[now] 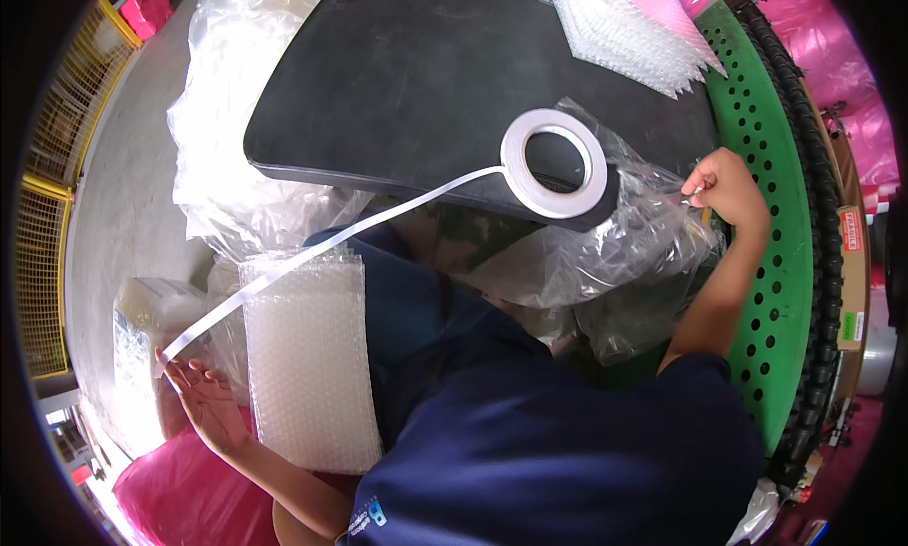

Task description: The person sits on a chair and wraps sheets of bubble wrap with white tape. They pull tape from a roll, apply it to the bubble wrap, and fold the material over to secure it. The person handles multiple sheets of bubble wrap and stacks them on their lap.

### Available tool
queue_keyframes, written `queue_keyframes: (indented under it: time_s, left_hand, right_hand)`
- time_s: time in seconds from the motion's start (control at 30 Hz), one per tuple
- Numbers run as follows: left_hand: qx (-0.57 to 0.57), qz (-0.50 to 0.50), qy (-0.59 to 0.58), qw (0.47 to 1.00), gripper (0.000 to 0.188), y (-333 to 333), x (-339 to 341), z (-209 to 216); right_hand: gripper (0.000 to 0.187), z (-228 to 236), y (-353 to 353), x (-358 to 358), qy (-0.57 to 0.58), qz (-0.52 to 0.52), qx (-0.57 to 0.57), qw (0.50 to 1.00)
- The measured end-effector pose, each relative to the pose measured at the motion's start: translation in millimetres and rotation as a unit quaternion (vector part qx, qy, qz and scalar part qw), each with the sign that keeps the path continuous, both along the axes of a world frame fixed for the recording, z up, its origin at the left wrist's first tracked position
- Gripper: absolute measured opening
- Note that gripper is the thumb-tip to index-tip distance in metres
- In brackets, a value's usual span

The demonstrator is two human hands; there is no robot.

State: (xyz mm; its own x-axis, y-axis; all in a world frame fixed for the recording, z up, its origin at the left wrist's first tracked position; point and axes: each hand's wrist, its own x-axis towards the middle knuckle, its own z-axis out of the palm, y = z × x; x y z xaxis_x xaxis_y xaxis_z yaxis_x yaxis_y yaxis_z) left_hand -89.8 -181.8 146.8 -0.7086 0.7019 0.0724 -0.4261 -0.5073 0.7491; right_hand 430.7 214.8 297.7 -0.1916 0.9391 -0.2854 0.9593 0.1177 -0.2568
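Note:
My left hand (210, 399) is at the lower left, its thumb and a finger pinching the free end of a strip of white tape, the other fingers apart. The strip runs taut up to a tape roll (515, 173) lying flat at the near edge of a black tabletop (407, 83). At the right, the fingers of my right hand (726, 189) are closed at the edge of a crumpled clear plastic bag (615, 253). That bag partly lies under the roll and hangs off the table. Beneath the strip, a stack of bubble wrap pouches (307, 366) rests beside my lap.
More bubble wrap sheets (624, 35) lie at the table's far right corner. A green perforated panel (757, 168) stands close on the right. Heaped clear plastic (236, 102) is left of the table, with a pink plastic bundle (194, 489) at lower left.

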Motion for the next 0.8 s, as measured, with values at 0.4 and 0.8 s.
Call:
queue_keyframes:
  time_s: [0.4, 0.8]
  left_hand:
    - [0.017, -0.044, -0.027, 0.999, 0.061, 31, 7, -1]
    - [0.041, -0.135, -0.089, 0.986, 0.055, 32, 7, -26]
  right_hand:
    - [0.014, -55, 7, -56, 0.347, 0.049, -0.105, 0.931]
    - [0.005, 28, -33, 67, 0.185, -0.058, 0.052, 0.98]
